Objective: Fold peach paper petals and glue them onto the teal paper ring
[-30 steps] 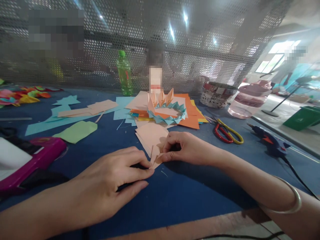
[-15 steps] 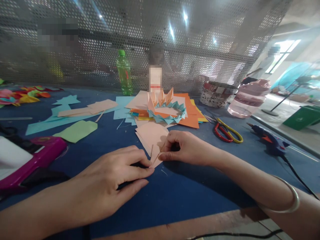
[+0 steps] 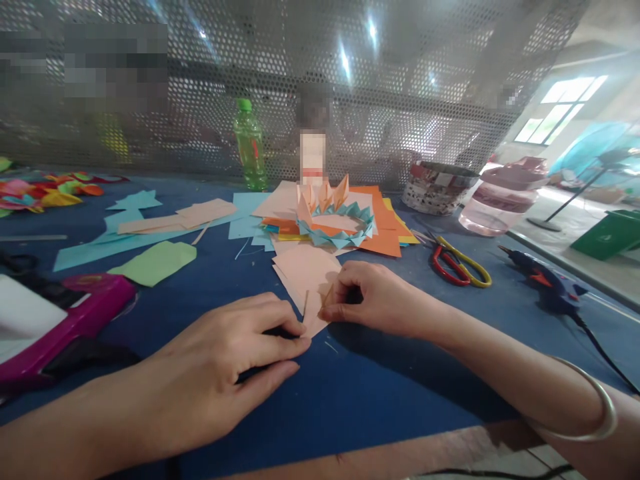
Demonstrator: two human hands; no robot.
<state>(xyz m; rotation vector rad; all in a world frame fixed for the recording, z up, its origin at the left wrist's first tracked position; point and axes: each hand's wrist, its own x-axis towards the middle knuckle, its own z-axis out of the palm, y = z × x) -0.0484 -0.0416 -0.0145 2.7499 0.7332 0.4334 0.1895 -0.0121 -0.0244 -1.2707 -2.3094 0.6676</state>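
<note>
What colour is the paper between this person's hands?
The paper is pale peach; see the head view.

1. A pale, silvery bangle (image 3: 611, 413) circles the person's right forearm (image 3: 475, 343), well behind the right grip (image 3: 373, 293).
2. It is one plain, rounded band with a smooth face and a soft sheen.
3. The left forearm (image 3: 85, 420) is bare, as is the slim-fingered left grip (image 3: 240, 347).
</note>
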